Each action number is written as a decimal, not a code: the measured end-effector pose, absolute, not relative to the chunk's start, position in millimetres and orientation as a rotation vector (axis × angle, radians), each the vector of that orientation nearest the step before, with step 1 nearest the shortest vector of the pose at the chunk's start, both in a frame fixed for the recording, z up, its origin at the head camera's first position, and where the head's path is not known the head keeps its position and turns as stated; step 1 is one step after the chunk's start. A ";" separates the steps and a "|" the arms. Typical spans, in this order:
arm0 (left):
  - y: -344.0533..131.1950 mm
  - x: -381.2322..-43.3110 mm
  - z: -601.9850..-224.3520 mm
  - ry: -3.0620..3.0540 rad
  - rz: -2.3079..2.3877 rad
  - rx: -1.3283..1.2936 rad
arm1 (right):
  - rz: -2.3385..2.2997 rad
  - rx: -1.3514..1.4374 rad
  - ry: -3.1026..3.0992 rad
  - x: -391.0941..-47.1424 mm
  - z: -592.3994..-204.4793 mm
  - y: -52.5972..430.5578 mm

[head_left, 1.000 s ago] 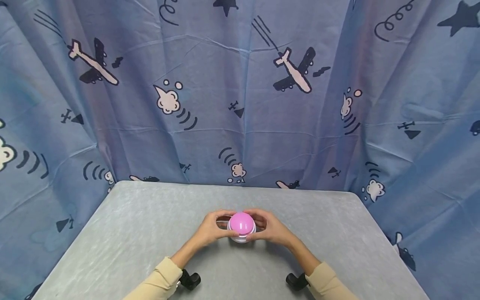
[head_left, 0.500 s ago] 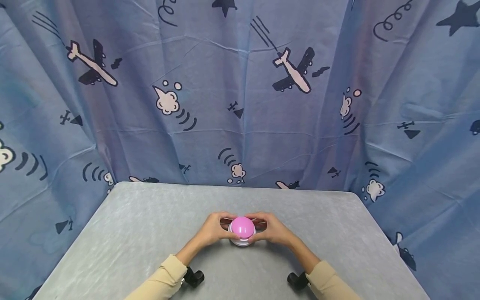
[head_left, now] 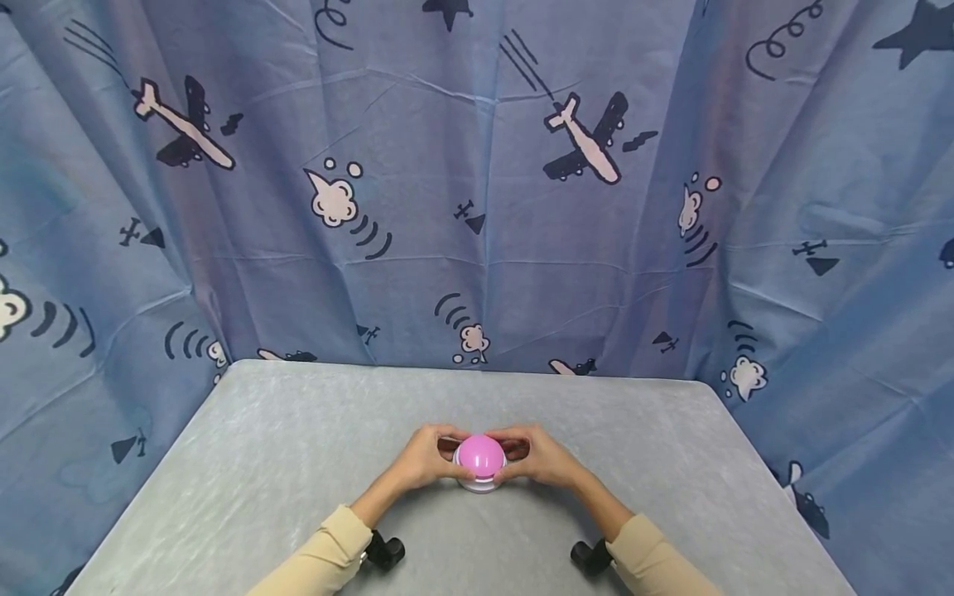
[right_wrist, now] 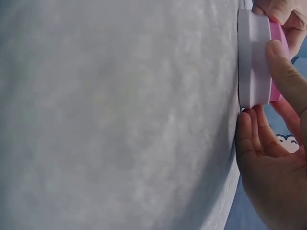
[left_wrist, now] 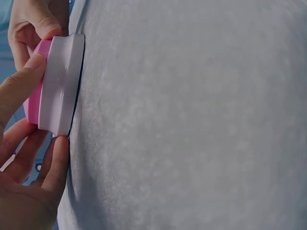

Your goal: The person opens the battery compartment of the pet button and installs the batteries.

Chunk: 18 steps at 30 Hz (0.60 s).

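Note:
A round buzzer button [head_left: 480,455] with a glossy pink dome and a white flared base sits on the grey table near its middle. My left hand [head_left: 426,457] grips it from the left, thumb at the front and fingers curled round behind. From the other side my right hand [head_left: 540,457] holds it the same way. In the left wrist view the white base [left_wrist: 60,86] stands flat against the table top, and the left thumb [left_wrist: 21,84] lies over the edge of the pink part. The right wrist view shows the right thumb [right_wrist: 285,67] across the pink edge too.
The grey table [head_left: 335,397] reaches back to a blue curtain [head_left: 417,215] printed with planes and clouds. Black wrist cameras are strapped under each forearm, the left camera [head_left: 386,553] and the right camera [head_left: 591,559], close above the table's near part.
Both hands have shifted the buzzer button slightly toward me, and it now appears lower in the head view. Their grip on it stays the same.

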<state>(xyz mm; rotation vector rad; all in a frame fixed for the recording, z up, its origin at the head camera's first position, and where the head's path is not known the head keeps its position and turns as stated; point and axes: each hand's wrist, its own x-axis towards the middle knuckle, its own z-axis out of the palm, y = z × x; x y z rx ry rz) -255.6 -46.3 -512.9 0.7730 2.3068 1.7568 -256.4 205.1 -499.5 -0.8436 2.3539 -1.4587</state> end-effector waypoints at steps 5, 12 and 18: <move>-46.8 -256.1 -513.5 2.309 1.751 0.782 | -1.476 -0.846 2.347 -256.3 -502.5 206.3; -48.8 -254.0 -515.3 2.308 1.695 0.841 | -1.467 -0.844 2.343 -255.8 -505.1 209.6; -71.8 -248.8 -504.4 2.362 1.613 0.858 | -1.467 -0.788 2.309 -250.8 -497.7 228.9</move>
